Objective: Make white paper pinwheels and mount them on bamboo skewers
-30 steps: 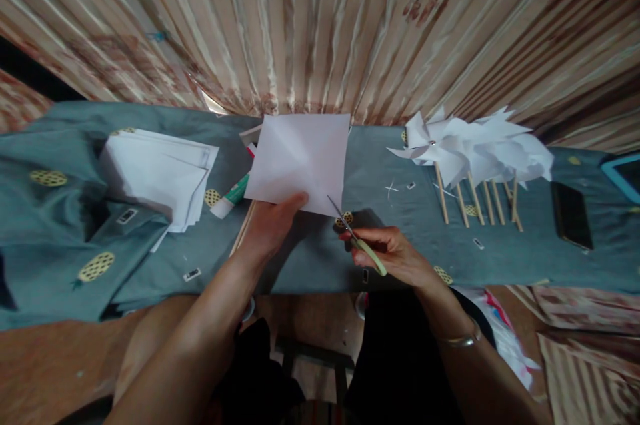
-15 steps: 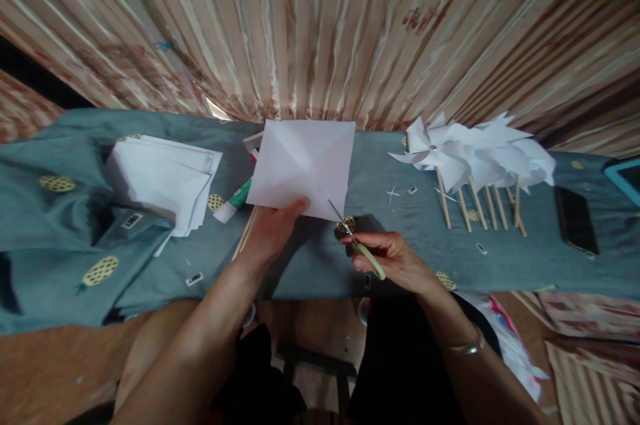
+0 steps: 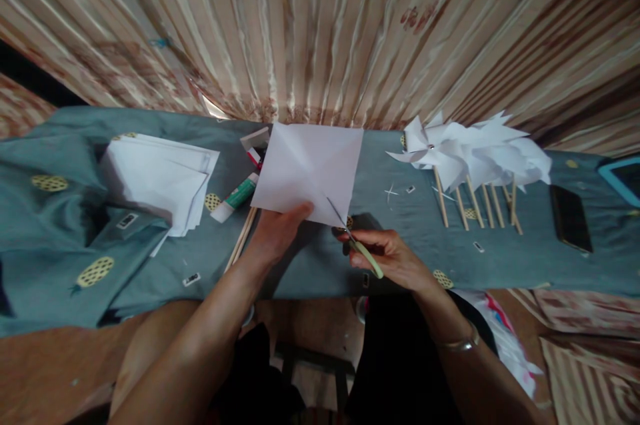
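A square sheet of white paper (image 3: pixel 313 168) with diagonal creases is held up over the table by my left hand (image 3: pixel 280 231), thumb on top near its lower edge and the fingers hidden beneath. My right hand (image 3: pixel 387 255) is closed around the light green handles of a pair of scissors (image 3: pixel 367 258). The scissor blades lie at the sheet's lower right corner, one of them over the paper and pointing along the crease toward the middle. How far any cut runs is too fine to tell.
Stacked paper (image 3: pixel 160 178) lies left on the green cloth (image 3: pixel 295 275). Beside the sheet are a green-and-white tube (image 3: pixel 235 197) and thin wooden sticks (image 3: pixel 241 238). Several paper pinwheels (image 3: pixel 470 151) on sticks, a phone (image 3: pixel 571 218) and a blue-edged object (image 3: pixel 620 178) are at right. A curtain (image 3: pixel 310 31) hangs behind.
The sheet has moved slightly right onto the scissors, so its corner now sits between or against the blades. More of the tube and sticks shows at its left.
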`<state>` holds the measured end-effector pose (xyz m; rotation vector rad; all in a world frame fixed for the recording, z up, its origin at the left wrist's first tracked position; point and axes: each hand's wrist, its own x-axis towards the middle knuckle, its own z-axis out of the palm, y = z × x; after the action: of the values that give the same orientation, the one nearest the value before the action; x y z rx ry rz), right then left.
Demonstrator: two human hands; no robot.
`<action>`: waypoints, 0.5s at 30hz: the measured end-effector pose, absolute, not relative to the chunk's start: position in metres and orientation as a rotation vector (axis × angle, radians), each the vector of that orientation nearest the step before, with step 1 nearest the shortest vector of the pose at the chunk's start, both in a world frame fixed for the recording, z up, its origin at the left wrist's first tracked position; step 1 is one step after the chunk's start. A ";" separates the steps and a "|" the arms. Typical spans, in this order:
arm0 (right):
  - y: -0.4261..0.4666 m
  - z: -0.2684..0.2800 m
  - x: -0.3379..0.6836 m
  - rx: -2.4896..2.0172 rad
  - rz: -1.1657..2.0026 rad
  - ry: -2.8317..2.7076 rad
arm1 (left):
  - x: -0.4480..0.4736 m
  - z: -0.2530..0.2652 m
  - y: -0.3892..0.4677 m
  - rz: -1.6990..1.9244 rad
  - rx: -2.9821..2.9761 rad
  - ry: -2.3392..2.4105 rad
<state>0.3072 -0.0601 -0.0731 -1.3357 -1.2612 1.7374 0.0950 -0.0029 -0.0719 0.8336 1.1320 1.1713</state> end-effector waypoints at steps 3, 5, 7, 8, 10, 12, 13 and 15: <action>-0.060 -0.074 0.308 -1.340 1.745 -1.252 | 0.094 -0.072 -0.003 1.165 0.842 1.168; -0.061 -0.075 0.308 -1.336 1.753 -1.253 | 0.093 -0.071 -0.003 1.164 0.840 1.158; -0.060 -0.075 0.309 -1.330 1.763 -1.256 | 0.094 -0.070 -0.003 1.169 0.829 1.139; -0.060 -0.075 0.309 -1.331 1.767 -1.256 | 0.095 -0.070 -0.003 1.177 0.826 1.138; -0.060 -0.075 0.309 -1.338 1.765 -1.259 | 0.095 -0.070 -0.004 1.188 0.825 1.142; -0.060 -0.074 0.308 -1.340 1.750 -1.277 | 0.096 -0.069 -0.005 1.179 0.823 1.145; -0.060 -0.073 0.308 -1.335 1.742 -1.285 | 0.096 -0.068 -0.005 1.167 0.824 1.145; -0.060 -0.072 0.307 -1.315 1.730 -1.290 | 0.095 -0.067 -0.007 1.124 0.849 1.154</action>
<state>0.3071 -0.0599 -0.0720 -1.3152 -1.2905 1.7303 0.0950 -0.0068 -0.0673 0.8492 1.1543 1.1235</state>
